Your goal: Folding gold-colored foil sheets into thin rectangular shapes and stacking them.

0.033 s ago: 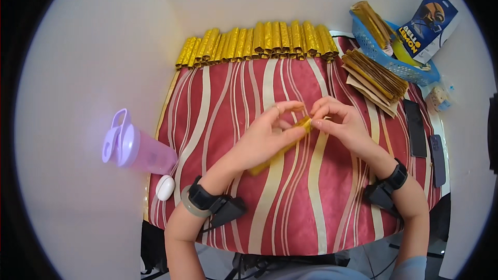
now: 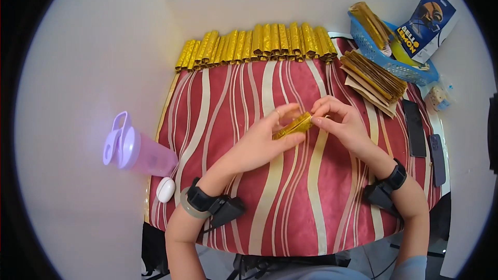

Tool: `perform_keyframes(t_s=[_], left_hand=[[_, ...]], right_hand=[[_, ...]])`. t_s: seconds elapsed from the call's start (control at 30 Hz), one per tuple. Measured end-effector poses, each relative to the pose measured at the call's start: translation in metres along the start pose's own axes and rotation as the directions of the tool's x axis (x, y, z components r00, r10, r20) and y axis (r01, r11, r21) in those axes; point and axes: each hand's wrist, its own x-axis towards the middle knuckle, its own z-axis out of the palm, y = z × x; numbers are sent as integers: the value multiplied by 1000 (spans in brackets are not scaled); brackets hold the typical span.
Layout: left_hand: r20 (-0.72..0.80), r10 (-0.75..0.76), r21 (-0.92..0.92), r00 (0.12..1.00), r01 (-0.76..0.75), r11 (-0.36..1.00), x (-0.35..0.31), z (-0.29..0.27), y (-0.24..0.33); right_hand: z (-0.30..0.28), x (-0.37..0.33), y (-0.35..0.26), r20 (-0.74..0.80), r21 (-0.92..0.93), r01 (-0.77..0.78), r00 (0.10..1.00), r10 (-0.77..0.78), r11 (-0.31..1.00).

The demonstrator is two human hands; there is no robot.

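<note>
A small gold foil tube point(image 2: 294, 126) is held slantwise above the middle of the cloth. My left hand point(image 2: 262, 140) is closed around it, thumb below and fingers above. At the tube's upper right end, my right hand point(image 2: 343, 123) pinches with thumb and fingertips; a tiny pale spot shows there, too small to name. Along the back of the table lies a piled row of gold foil tubes point(image 2: 268, 41), their open ends facing me. To the right, a fanned stack of gold and brown paper sheets point(image 2: 374, 79) rests on the cloth.
A red striped cloth point(image 2: 228, 202) covers the table. On the left are a purple shaker bottle point(image 2: 148, 153) and a white oval case point(image 2: 165, 190). A blue basket point(image 2: 376, 52) holding packets stands back right. Two dark phones, one here point(image 2: 414, 127), lie along the right edge.
The gold piece, which stretched down to the lower left below my left hand, now shows only as a short tube between my fingers. My right hand stays at its end.
</note>
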Motion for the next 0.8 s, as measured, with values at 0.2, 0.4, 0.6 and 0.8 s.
perform_keyframes(t_s=[0.2, 0.4, 0.6, 0.8], left_hand=[[120, -187, 223, 975, 157, 962, 0, -7, 7], [76, -34, 204, 997, 18, 979, -3, -2, -10], [58, -10, 190, 998, -1, 982, -4, 4, -12], [17, -1, 315, 1000, -5, 949, -1, 0, -13]], right_hand=[[5, -1, -2, -167, -52, -26, 986, 17, 998], [6, -3, -9, -140, -174, 53, 987, -78, 983], [5, -4, -5, -124, -200, 142, 978, -169, 969], [7, 1, -5, -153, -222, 107, 978, -143, 969]])
